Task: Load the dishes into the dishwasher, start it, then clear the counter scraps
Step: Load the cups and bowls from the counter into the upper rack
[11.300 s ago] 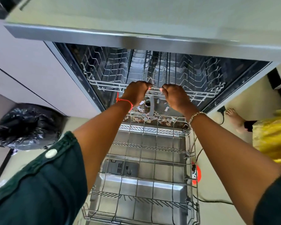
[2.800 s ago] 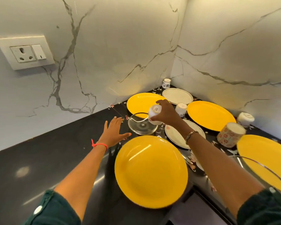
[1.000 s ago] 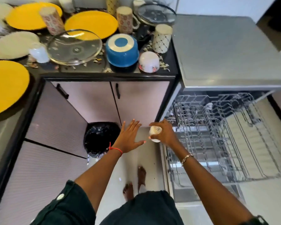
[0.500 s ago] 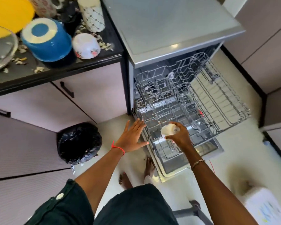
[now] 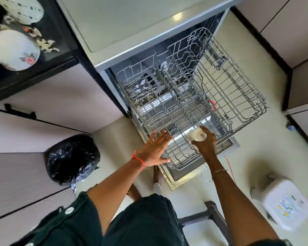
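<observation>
Dishwasher [image 5: 132,25] stands open, wire racks drawn out over the lowered door. Right hand [image 5: 205,144] grasps a small white cup [image 5: 196,136], fingers curled round it and base turned up, the cup held just above the near end of the lower rack [image 5: 178,158] and not yet seated. Left hand [image 5: 155,150] is released, with fingers straight and spread, palm down at the rack's left front edge; contact cannot be confirmed. On the table [image 5: 64,50], upper left, a white floral bowl [image 5: 14,50] lies upturned beside scattered scraps [image 5: 46,45]. A black bin bag [image 5: 71,158] sits on the floor by the cabinets.
</observation>
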Demonstrator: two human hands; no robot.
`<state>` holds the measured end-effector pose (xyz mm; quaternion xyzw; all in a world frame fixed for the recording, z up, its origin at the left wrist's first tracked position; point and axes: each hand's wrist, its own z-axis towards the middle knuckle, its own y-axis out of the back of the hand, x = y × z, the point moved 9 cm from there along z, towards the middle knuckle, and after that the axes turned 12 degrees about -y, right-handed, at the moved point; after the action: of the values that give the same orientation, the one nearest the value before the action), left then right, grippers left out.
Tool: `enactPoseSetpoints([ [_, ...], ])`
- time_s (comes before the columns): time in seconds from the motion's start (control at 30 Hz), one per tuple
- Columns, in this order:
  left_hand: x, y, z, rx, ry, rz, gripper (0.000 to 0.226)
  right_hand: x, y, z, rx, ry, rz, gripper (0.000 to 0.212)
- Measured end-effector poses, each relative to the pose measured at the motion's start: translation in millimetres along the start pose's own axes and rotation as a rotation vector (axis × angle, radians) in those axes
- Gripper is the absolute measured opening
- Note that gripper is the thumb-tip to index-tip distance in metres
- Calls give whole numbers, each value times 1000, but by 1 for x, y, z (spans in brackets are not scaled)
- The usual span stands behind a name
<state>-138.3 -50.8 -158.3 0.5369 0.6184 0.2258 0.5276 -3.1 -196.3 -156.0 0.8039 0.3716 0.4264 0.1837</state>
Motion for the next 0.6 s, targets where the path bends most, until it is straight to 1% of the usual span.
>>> enactPoseSetpoints([
  [0.1, 7, -11, 12, 44, -10, 18, 92, -3, -1, 21, -13, 18, -94, 75],
  [0.3, 20, -24, 20, 94, -40, 13, 96, -6, -14, 48, 30, 27, -243, 77],
  [0.43, 21, -25, 20, 68, -69, 36, 96, -15, -26, 54, 23, 2, -323, 75],
  [0.6, 21, -24, 20, 29, -91, 67, 94, -17, -34, 59, -23, -10, -482, 75],
])
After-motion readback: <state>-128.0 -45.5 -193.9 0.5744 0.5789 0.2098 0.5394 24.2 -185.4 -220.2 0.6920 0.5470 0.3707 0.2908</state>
